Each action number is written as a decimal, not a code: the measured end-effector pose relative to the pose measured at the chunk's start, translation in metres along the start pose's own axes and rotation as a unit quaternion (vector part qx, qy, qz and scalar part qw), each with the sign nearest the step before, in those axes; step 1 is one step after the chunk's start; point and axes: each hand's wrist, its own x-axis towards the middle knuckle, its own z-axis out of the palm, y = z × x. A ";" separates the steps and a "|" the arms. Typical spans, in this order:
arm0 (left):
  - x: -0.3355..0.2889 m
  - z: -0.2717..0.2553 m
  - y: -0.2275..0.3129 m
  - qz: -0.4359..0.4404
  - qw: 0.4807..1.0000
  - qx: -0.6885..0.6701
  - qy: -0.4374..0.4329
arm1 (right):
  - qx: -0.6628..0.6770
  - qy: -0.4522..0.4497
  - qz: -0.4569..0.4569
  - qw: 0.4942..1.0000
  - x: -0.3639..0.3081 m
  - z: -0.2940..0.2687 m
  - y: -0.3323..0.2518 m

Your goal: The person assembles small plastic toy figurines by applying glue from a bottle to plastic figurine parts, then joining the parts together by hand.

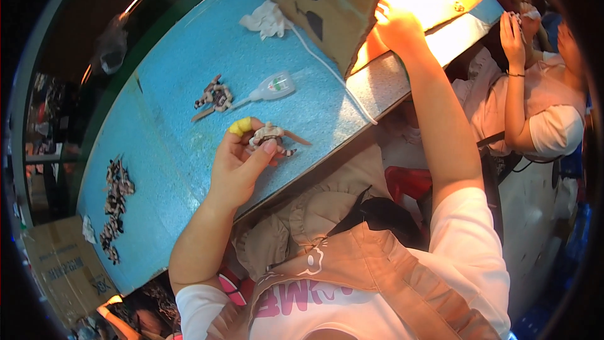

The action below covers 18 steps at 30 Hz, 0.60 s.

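My left hand (238, 162), with yellow wrap on one finger, pinches a small toy figurine (269, 135) with pale limbs and dark stripes; a flat brown piece sticks out from it. Just beyond it on the blue table (182, 66) lies another similar figurine (215, 96). A clear squeeze bottle (277, 86) with a long thin nozzle rests on its side, the tip close to that figurine. My right hand (401, 28) reaches to the brightly lit cardboard shelter (333, 9) at the far right. Glare washes out its fingers, so their grip is unclear.
A row of several figurines (115, 204) lies at the table's left. A crumpled white tissue (267, 21) and a white cord (318, 56) are near the cardboard. A cardboard box (69, 267) stands at lower left. Another person (535, 97) sits at the right.
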 end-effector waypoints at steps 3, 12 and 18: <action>0.001 -0.004 -0.002 0.002 1.000 0.010 0.020 | -0.080 -0.149 0.071 0.983 0.019 -0.008 -0.023; 0.002 0.002 0.001 -0.008 1.000 -0.013 0.017 | 0.104 0.004 -0.095 0.990 0.011 0.022 -0.004; -0.005 -0.001 0.007 -0.008 0.998 -0.030 0.047 | 0.468 0.046 -0.065 0.880 -0.039 -0.038 -0.028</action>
